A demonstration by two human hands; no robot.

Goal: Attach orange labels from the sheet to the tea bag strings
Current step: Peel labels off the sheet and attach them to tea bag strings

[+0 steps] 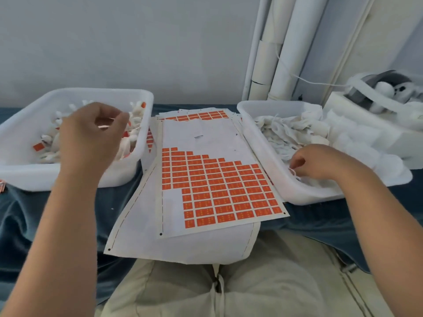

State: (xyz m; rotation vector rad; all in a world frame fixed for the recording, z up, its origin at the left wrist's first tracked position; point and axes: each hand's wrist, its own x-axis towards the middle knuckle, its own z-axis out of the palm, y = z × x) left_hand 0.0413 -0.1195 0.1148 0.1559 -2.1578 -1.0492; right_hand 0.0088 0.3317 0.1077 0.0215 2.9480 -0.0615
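Observation:
A white sheet of orange labels point(219, 186) lies in the middle, on top of other sheets, with part of its top rows bare. My left hand point(91, 133) hovers over the left white bin point(75, 177), which holds tea bags with orange labels point(37, 146); its fingers are curled and seem to pinch a thin string. My right hand point(320, 163) reaches into the right white bin point(297, 195) of unlabelled white tea bags point(288, 131) and pinches a white string at the bin's near wall.
A blue cloth point(45, 220) covers the work surface. White pipes point(281, 49) stand against the wall at the back right. A white box with rolls and bundles point(377, 99) sits beyond the right bin. My beige trousers point(229, 289) fill the foreground.

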